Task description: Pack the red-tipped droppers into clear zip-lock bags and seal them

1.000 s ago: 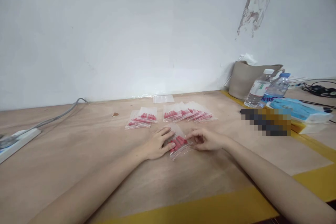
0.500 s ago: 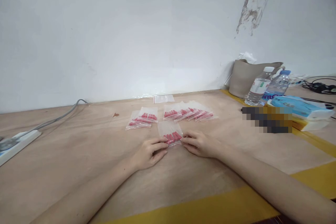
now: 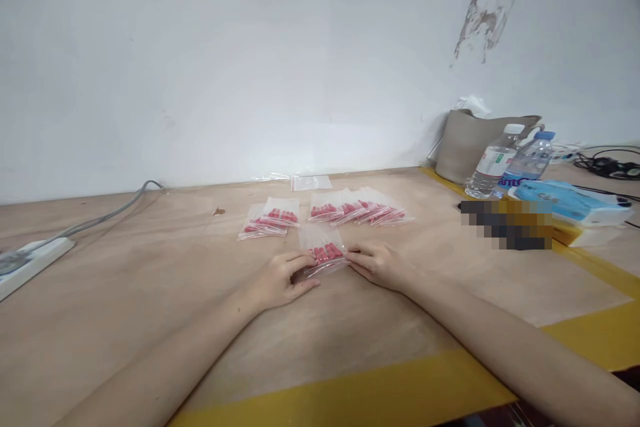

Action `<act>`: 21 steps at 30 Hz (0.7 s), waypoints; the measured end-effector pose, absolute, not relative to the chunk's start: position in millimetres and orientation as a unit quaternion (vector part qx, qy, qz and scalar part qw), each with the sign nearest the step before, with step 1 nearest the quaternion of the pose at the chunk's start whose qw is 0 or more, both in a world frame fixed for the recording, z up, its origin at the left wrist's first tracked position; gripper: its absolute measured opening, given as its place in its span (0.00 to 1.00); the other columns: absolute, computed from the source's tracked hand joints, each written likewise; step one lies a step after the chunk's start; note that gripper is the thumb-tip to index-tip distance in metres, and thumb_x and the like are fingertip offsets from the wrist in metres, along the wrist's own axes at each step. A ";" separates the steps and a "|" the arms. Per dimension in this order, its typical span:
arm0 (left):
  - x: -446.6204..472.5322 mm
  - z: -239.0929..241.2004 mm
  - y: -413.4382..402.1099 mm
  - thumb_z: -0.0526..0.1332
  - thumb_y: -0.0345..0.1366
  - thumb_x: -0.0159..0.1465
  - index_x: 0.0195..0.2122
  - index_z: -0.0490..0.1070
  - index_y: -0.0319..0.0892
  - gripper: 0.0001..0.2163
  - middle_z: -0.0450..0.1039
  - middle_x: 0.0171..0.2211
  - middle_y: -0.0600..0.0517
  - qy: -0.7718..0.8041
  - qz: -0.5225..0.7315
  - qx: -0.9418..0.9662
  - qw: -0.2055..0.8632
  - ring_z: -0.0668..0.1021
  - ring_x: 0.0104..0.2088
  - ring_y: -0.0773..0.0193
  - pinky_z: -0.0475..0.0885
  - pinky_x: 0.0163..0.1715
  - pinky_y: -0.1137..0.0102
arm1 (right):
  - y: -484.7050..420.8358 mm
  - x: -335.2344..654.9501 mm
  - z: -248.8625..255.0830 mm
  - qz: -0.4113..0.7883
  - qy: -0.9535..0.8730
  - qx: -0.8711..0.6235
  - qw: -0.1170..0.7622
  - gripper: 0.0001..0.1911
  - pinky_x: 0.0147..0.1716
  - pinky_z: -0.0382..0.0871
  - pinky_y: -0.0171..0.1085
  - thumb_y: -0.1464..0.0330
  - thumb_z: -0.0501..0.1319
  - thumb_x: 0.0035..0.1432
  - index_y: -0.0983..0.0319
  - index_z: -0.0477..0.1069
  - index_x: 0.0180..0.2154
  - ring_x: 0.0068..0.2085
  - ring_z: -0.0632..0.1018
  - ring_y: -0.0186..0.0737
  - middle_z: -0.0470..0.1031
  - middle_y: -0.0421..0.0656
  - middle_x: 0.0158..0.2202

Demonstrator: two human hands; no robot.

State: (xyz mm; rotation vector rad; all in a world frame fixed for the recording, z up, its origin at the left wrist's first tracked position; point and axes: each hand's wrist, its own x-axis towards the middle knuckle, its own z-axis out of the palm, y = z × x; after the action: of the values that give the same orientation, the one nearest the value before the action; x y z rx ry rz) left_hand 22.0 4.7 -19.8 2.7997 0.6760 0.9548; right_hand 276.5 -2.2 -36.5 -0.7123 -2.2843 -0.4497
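Observation:
A small clear zip bag of red pieces [image 3: 324,250] lies on the wooden table [image 3: 150,293] between my hands. My left hand [image 3: 280,279] pinches its left edge with curled fingers. At the bag's right edge my right hand [image 3: 380,265] holds on with fingertips together. Beyond it lie two more filled bags [image 3: 270,220] on the left and a fanned row of several filled bags [image 3: 357,212] on the right. An empty clear bag [image 3: 311,182] rests near the wall.
A power strip [image 3: 30,260] with a grey cable lies at the far left. A grey bag [image 3: 470,143], two water bottles [image 3: 515,163] and a blue tissue pack [image 3: 570,203] stand at the right. Yellow tape [image 3: 350,393] runs along the table's near edge.
The bag lay skewed under my hands a second ago; it has been turned straight and slid a little farther from me, with both hands now gripping its side edges.

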 end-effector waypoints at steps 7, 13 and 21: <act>22.3 -22.6 5.8 0.54 0.29 0.61 0.44 0.67 0.40 0.10 0.72 0.39 0.48 0.174 0.316 0.926 -0.115 0.76 0.38 0.63 0.73 0.37 0.70 | -5.8 272.8 -28.7 -0.205 -0.865 -0.303 0.344 0.07 0.28 0.62 0.32 0.71 0.55 0.56 0.62 0.72 0.31 0.28 0.71 0.32 0.74 0.42 0.29; 21.5 -22.3 5.8 0.53 0.27 0.62 0.38 0.69 0.37 0.07 0.74 0.39 0.46 0.142 0.313 0.900 -0.267 0.77 0.34 0.63 0.75 0.33 0.69 | -6.5 272.1 -28.0 -0.201 -0.860 -0.295 0.364 0.06 0.29 0.62 0.32 0.72 0.55 0.56 0.62 0.71 0.30 0.30 0.71 0.32 0.74 0.42 0.29; 19.0 -21.8 7.0 0.55 0.27 0.60 0.36 0.69 0.37 0.05 0.75 0.36 0.47 0.125 0.318 0.882 -0.325 0.78 0.32 0.64 0.75 0.34 0.71 | -5.9 273.1 -27.3 -0.257 -0.870 -0.255 0.334 0.07 0.27 0.59 0.33 0.71 0.55 0.56 0.63 0.69 0.28 0.28 0.70 0.32 0.72 0.41 0.26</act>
State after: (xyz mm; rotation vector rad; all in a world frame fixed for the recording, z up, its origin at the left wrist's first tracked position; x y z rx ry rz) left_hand 19.0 7.0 -21.8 3.5462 0.5045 1.2792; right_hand 273.1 -5.9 -27.3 -0.6664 -2.2711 -0.6697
